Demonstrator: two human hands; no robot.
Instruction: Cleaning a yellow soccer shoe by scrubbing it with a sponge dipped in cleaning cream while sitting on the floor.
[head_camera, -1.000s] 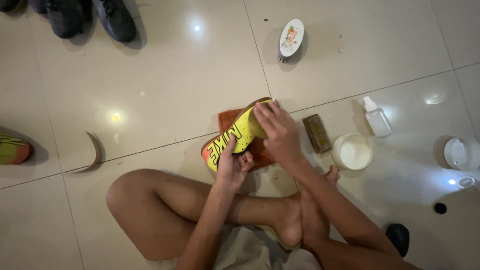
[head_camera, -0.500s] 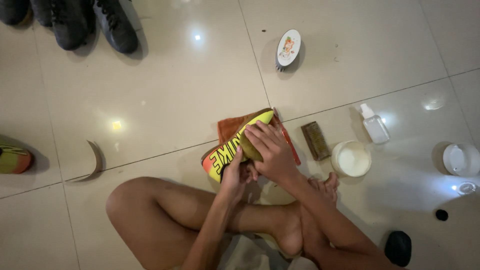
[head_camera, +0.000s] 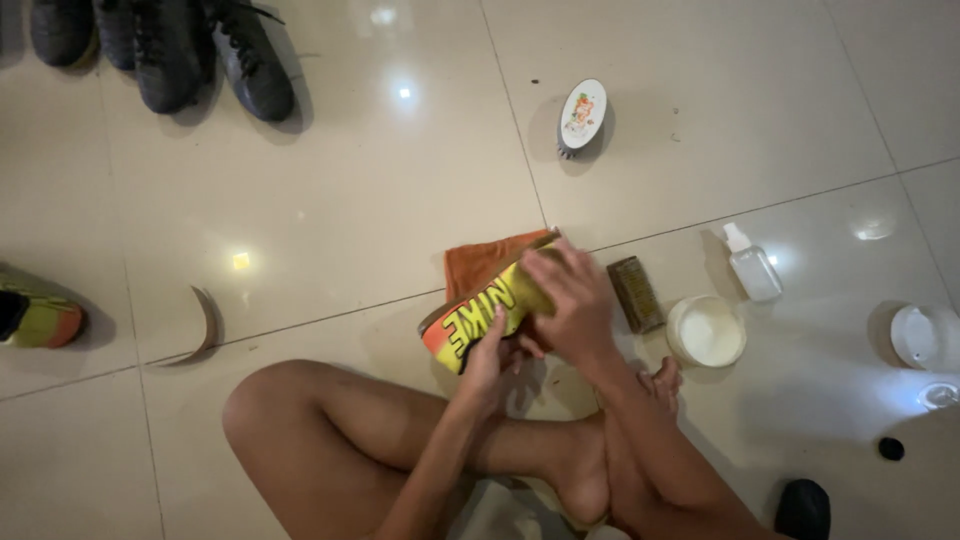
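I see my left hand (head_camera: 487, 352) gripping the heel end of a yellow and orange football boot (head_camera: 487, 308), fingers wrapped under its sole. My right hand (head_camera: 572, 300) lies over the toe end, fingers curled and pressed onto the upper; whether it holds anything beneath I cannot tell. The boot is tilted, its side facing up, just above an orange cloth (head_camera: 482, 262) that lies on the tiled floor (head_camera: 350, 200) near its middle, in front of my crossed legs.

Just beside the boot, on my right, lies a small dark brown block (head_camera: 636, 293), then an open round tub of white cream (head_camera: 706, 331) and a small clear bottle (head_camera: 752, 265). Further toward the far edge of the floor rests an oval brush (head_camera: 582, 115), back up. Dark boots (head_camera: 170, 50) stand at the far left corner. At the left edge sits a second yellow and orange boot (head_camera: 38, 317), with a curved insole (head_camera: 205, 325) near it. A white lid (head_camera: 920, 337) lies at the right edge.
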